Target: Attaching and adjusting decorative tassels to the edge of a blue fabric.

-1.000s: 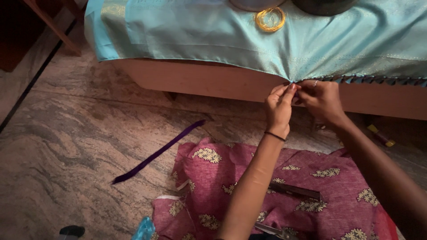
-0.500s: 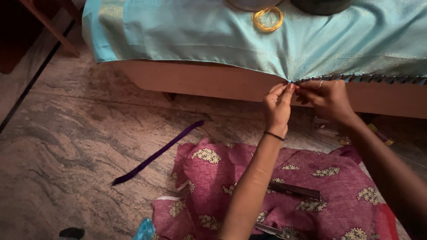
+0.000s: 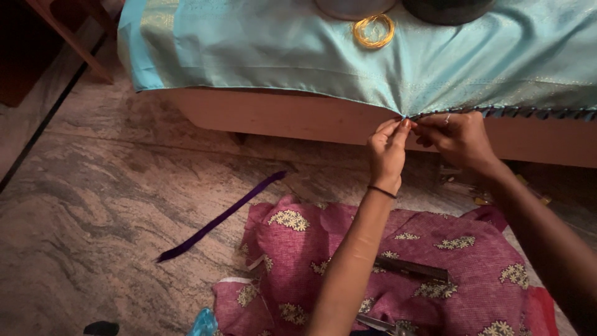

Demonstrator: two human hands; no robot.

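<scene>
At the bed edge, left hand [image 3: 387, 146] and right hand [image 3: 457, 138] both pinch the hem of the light-blue cloth [image 3: 298, 56], fingers closed tight on it. Risk: a hard tug drags the cloth, and the gold ring [image 3: 374, 30] resting on it slides off.

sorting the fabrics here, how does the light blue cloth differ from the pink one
The light blue cloth is plain and shiny, draped over the wooden platform; the pink cloth has pale flower motifs and lies crumpled on the stone floor. The left hand and right hand pinch the light blue cloth's edge; neither touches the pink cloth. Both are fabric.
</scene>
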